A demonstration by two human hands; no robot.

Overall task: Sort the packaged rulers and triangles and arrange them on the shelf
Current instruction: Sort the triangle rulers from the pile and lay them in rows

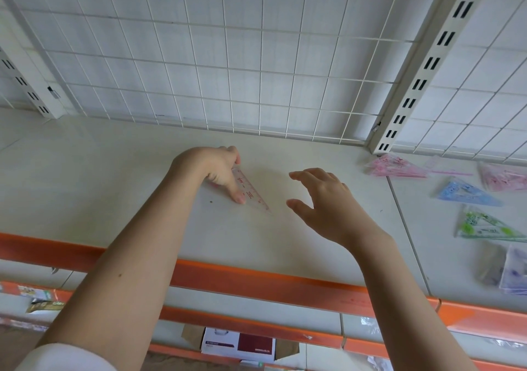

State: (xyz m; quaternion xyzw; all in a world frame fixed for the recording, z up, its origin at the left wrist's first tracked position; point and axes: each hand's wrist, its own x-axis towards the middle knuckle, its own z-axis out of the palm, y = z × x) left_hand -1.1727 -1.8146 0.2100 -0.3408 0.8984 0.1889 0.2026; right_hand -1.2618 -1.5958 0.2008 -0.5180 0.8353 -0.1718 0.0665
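A white metal shelf [285,245] with an orange front lip spans the view, a wire grid panel [228,57] behind. Near its middle the left hand [219,174] presses a clear plastic triangle with red markings [252,192] flat with curled fingers. The right hand [322,199] hovers beside it, fingers spread, holding nothing. Coloured packaged triangles [467,192] lie toward the right end. The triangle looks light, stiff and slippery; best pinched at an edge. Open room lies left.
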